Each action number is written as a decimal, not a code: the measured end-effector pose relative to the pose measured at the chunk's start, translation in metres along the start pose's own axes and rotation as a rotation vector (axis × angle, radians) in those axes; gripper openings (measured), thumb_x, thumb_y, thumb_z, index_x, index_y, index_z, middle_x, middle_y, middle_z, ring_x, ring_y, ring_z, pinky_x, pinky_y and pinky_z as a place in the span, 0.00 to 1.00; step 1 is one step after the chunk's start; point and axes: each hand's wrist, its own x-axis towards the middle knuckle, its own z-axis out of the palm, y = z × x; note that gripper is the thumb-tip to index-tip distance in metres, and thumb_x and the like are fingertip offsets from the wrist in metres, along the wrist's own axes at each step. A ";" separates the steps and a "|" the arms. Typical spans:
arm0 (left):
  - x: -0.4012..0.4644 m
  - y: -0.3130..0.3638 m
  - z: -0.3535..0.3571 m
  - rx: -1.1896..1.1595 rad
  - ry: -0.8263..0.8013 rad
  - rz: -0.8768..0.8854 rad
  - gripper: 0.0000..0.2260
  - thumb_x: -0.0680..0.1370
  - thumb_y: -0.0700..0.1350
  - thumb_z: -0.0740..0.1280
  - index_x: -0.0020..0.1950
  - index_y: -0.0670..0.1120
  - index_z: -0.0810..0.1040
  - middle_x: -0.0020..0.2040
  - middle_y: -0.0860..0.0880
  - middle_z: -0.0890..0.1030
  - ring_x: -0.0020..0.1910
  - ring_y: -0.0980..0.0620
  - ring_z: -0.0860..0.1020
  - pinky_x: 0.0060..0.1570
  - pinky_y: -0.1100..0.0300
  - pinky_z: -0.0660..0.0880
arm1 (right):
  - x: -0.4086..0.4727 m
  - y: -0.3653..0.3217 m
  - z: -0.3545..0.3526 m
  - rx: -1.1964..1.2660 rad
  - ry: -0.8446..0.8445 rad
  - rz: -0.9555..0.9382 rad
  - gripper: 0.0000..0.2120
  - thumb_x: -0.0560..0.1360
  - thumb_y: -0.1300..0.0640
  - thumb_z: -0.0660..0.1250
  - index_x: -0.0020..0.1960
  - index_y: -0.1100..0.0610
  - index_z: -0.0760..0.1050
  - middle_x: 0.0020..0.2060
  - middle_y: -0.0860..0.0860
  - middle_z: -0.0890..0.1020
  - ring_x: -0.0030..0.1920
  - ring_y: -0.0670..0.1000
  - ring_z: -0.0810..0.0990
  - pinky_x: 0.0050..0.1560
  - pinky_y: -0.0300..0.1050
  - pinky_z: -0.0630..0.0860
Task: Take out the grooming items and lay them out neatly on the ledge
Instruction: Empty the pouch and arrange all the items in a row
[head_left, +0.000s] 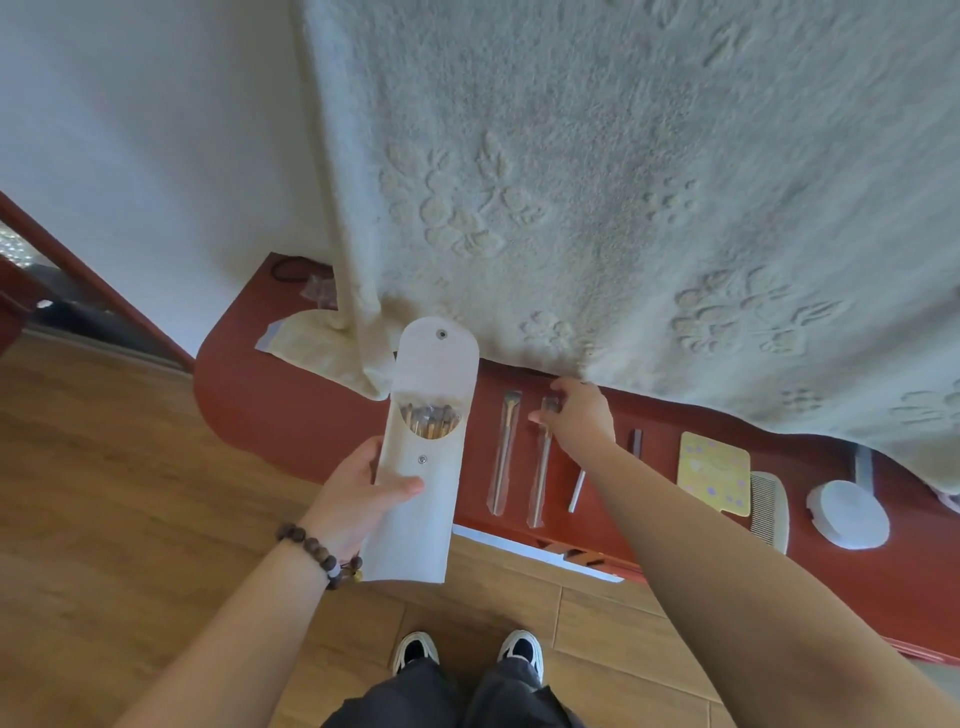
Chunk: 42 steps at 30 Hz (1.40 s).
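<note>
no words or numbers clear enough to read, flat yellow card (715, 473) on the red ledge (291, 410) has small purple marks, too blurry to tell, tall white fabric pouch (423, 457) has plain snap buttons, no label

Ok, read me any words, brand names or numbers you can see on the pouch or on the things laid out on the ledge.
None can be read.
Yellow card: purple marks that may be print or pattern, too blurred to read.
White pouch held by the left hand: plain, only two snap buttons.
Comb, round white mirror, sleeved brushes: no lettering visible.
</note>
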 end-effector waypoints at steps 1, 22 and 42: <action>-0.001 0.001 -0.001 -0.007 -0.007 0.004 0.30 0.57 0.51 0.77 0.57 0.48 0.75 0.53 0.45 0.83 0.52 0.42 0.82 0.54 0.36 0.76 | -0.003 -0.007 -0.003 0.041 0.018 -0.034 0.26 0.68 0.50 0.75 0.63 0.55 0.74 0.52 0.53 0.78 0.48 0.52 0.78 0.45 0.44 0.74; -0.046 0.091 -0.011 -0.088 -0.036 0.117 0.11 0.75 0.36 0.68 0.57 0.40 0.78 0.53 0.40 0.83 0.52 0.40 0.82 0.53 0.41 0.77 | -0.106 -0.137 -0.051 0.608 -0.200 -0.562 0.05 0.74 0.62 0.69 0.47 0.57 0.84 0.42 0.50 0.86 0.42 0.45 0.82 0.44 0.36 0.77; -0.064 0.116 -0.008 -0.198 -0.088 0.089 0.11 0.76 0.37 0.66 0.57 0.34 0.77 0.46 0.39 0.82 0.37 0.48 0.83 0.34 0.59 0.80 | -0.119 -0.127 -0.049 0.526 -0.177 -0.736 0.07 0.74 0.62 0.69 0.48 0.53 0.84 0.49 0.45 0.82 0.51 0.50 0.80 0.50 0.42 0.74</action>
